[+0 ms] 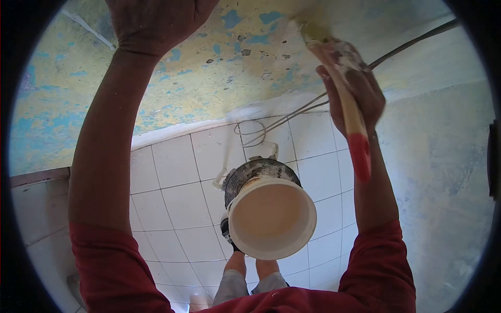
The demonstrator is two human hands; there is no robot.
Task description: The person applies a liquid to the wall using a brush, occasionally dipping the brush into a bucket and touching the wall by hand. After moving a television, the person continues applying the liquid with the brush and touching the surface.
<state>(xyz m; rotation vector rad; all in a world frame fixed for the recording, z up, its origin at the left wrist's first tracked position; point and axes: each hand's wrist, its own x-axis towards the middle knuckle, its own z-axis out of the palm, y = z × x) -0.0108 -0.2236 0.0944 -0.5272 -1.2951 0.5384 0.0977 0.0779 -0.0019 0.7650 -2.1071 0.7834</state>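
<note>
R hand [355, 88] is closed round a brush [350, 112], fingers wrapped at mid-handle, knuckles and handle smeared w/ pale paint. The brush's long axis runs steeply: bristle end is up and away from the bucket [258, 172], touching the wall [224, 62]. The red-tipped butt end points back down, above-right of the bucket. Bristles are blurred, can't tell how loaded.

L hand [156, 21] is up-left of the bucket, set against the wall. Its fingers are cut off by the frame edge, so can't tell how far open; nothing seen in it. R hand is the one on the brush, L hand well apart from it. Both forearms are bare, red sleeves [115, 271] pushed up.

The bucket sits between the arms, below both hands. It's round, w/ a thick pale rim, a grimy dark outer wall, and cream paint inside, smooth surface. Can't tell if it hangs or stands.

The wall above the bucket is rough, w/ flaking yellow and blue patches and a white plaster band at its foot. A thin wire [292, 112] loops just above the bucket and runs up-right. White glossy tiles [172, 203] lie left of and behind the bucket. Knees [250, 276] are just below it.
</note>
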